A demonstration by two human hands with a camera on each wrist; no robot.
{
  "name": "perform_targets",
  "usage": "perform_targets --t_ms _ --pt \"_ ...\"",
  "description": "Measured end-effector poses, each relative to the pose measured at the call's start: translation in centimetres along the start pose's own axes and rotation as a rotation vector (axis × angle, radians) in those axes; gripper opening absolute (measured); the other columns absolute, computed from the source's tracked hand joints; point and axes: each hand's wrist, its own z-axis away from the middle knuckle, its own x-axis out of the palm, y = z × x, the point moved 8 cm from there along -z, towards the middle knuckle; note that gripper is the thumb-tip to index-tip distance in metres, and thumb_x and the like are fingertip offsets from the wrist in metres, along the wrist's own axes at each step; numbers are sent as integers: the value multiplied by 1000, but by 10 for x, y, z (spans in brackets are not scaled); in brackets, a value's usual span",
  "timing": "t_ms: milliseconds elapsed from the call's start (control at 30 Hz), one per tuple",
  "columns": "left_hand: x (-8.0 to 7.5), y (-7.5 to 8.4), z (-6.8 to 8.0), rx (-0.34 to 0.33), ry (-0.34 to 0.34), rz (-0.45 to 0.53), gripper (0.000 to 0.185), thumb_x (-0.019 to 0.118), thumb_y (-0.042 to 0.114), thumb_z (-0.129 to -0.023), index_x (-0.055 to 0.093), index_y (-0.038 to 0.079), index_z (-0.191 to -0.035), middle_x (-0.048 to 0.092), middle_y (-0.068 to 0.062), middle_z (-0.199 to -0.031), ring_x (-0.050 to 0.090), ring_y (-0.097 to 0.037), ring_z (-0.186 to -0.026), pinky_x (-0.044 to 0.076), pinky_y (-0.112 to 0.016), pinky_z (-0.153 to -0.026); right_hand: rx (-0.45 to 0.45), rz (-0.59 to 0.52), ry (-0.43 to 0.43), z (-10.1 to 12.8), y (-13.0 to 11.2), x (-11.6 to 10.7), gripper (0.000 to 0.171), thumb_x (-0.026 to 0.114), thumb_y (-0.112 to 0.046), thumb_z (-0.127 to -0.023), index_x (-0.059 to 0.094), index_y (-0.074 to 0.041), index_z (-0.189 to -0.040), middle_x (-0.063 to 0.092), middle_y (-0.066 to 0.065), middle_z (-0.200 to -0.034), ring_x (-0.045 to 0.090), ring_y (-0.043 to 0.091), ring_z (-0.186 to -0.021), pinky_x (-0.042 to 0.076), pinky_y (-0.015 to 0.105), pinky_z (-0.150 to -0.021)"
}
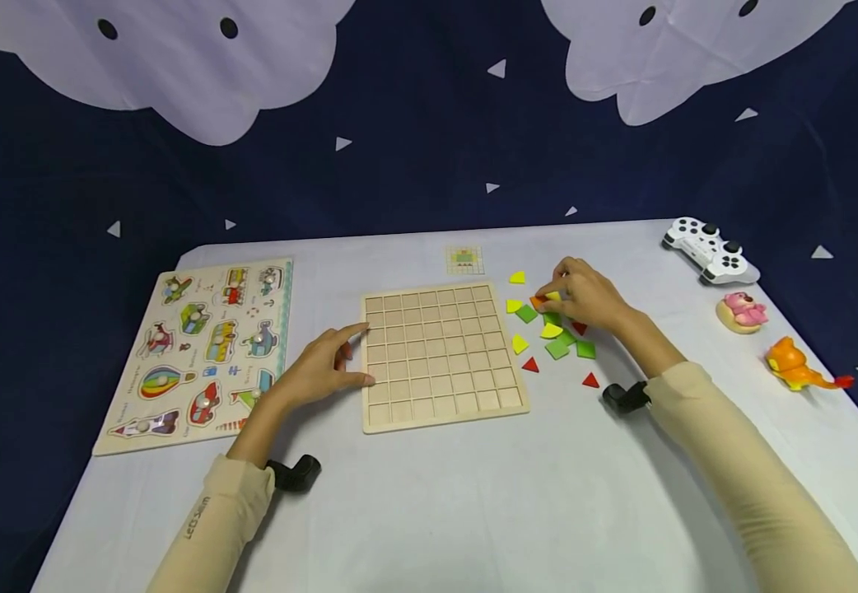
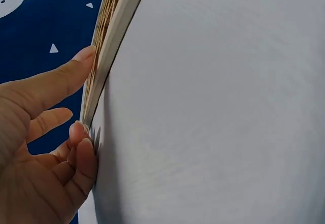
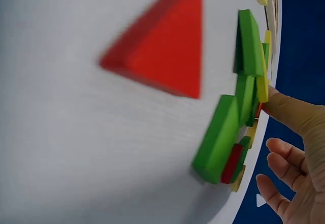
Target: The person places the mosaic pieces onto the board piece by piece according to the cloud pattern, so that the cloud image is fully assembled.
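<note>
my right hand (image 1: 585,298) is on the pile of coloured tiles (image 1: 551,328), which lies just off the 3 o'clock side of the grid board (image 1: 440,354), so the pile is far nearer this hand than my left hand (image 1: 323,368). my right fingers (image 3: 284,109) curl down over the top of the pile and seem to pinch a small orange tile (image 1: 537,302) at its 10 o'clock corner, though i can't tell the grip for sure. my left hand rests on the worktop (image 1: 473,502) with its fingers straight against the board's 9 o'clock edge, holding nothing. the tiles are flat and thick-edged: green squares, red triangles and yellow quarter-rounds, some overlapping, a few strays toward 6 and 12 o'clock. the board is pale wood with a grid of shallow square cells, all bare, and near-square, so it has no real long axis.
</note>
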Motion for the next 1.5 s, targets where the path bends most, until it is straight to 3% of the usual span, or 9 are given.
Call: perform_targets --t_ms 467,867,1300,1500 --pt "2 -12 3 -60 26 69 81 83 22 -81 43 6 -149 49 -11 -97 45 -18 -79 39 -31 -70 -80 33 -57 -8 -10 0 27 78 -21 -85 78 -5 -107 59 16 -108 48 30 -101 43 46 -85" --pt "4 -16 3 -84 39 110 83 84 21 -80 42 7 -150 49 -10 -99 45 -19 -79 39 -31 -71 -96 41 -18 -11 -13 4 24 80 -23 -81 78 -2 -91 60 10 -97 49 27 -93 44 42 -80" --pt "5 -21 3 -93 36 119 84 84 20 -80 41 7 -150 49 -11 -100 45 -18 -80 39 -31 -71 -77 3 24 -7 -11 -2 26 82 -24 -79 76 -1 -90 58 12 -102 48 28 -101 45 47 -86" --pt "3 -20 1 -87 39 131 83 84 20 -79 42 6 -150 49 -11 -100 45 -19 -80 39 -32 -71 -124 -24 50 -9 -20 -4 22 82 -20 -79 76 -2 -89 57 11 -101 48 27 -100 45 46 -87"
